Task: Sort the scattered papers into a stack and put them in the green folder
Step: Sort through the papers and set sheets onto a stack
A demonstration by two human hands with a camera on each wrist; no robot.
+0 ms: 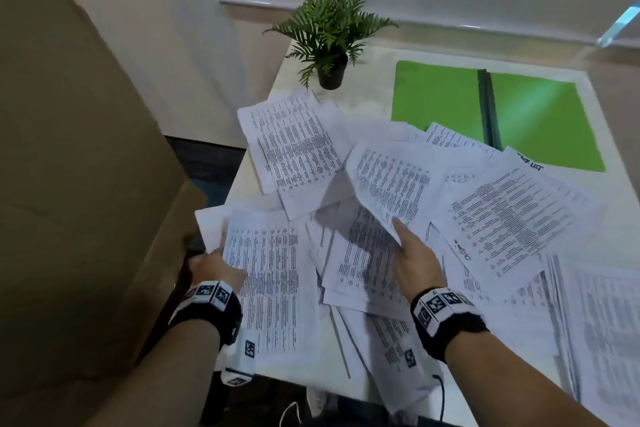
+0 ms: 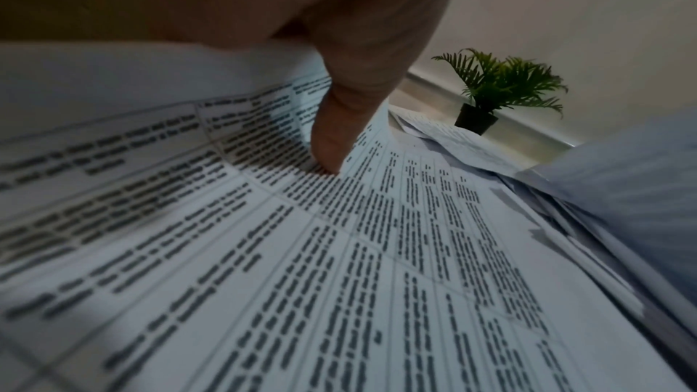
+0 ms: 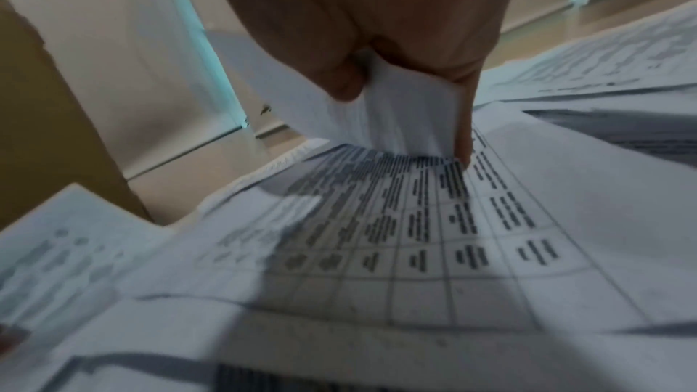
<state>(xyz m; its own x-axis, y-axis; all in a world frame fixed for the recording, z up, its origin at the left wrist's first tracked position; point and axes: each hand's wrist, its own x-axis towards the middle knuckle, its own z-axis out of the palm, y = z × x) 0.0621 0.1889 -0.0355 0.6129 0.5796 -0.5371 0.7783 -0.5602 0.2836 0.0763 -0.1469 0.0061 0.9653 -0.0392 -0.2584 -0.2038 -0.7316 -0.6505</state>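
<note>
Many printed white papers (image 1: 502, 218) lie scattered and overlapping on the white table (image 1: 360, 100). The green folder (image 1: 440, 94) lies open flat at the far right, with a few sheets over its near edge. My left hand (image 1: 221, 253) holds the left edge of a printed sheet (image 1: 273, 288) near the table's left side. In the left wrist view the thumb (image 2: 335, 136) presses on that sheet (image 2: 301, 264); the fingers under it are hidden. My right hand (image 1: 403, 239) pinches the corner of another sheet (image 1: 391, 180), which is lifted above the pile. The right wrist view shows this sheet (image 3: 399, 118) between thumb and finger.
A small potted fern (image 1: 329, 35) stands at the table's far left corner. A tall brown cardboard box (image 1: 69, 149) rises close against the table's left side, beside my left hand. More sheets lie piled at the near right (image 1: 595, 315).
</note>
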